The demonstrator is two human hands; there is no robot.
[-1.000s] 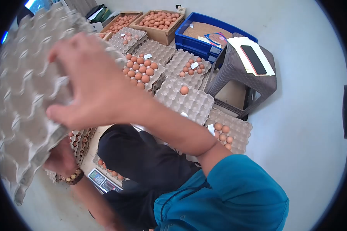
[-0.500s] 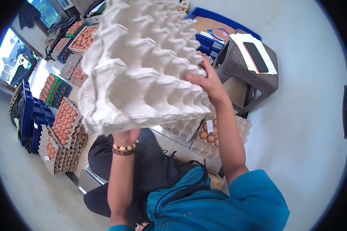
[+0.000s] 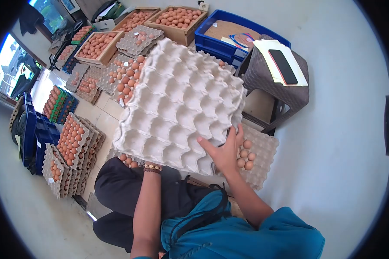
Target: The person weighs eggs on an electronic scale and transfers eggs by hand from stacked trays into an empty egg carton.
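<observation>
A grey pulp egg tray (image 3: 177, 103) with no eggs in its cups is held out over my lap, tilted. Whether several trays are nested together I cannot tell. My right hand (image 3: 224, 151) grips its near right edge, the thumb on top and the fingers around the side. My left hand (image 3: 154, 164) is under the near edge, its fingers hidden by the tray. Right of my right hand, another egg tray (image 3: 263, 151) holds several brown eggs (image 3: 245, 154). Beyond the held tray's left edge, brown eggs (image 3: 129, 80) sit in a further tray.
A stack of filled egg trays (image 3: 75, 146) stands at left near blue crates (image 3: 45, 134). Wooden boxes of eggs (image 3: 179, 19) and a blue bin (image 3: 212, 32) stand at the back. A brown stool (image 3: 289, 101) bears papers and a phone (image 3: 283, 67).
The egg tray has come down and away from my face, showing more of its cups. Both hands moved with it, and the wooden egg boxes behind have come into view.
</observation>
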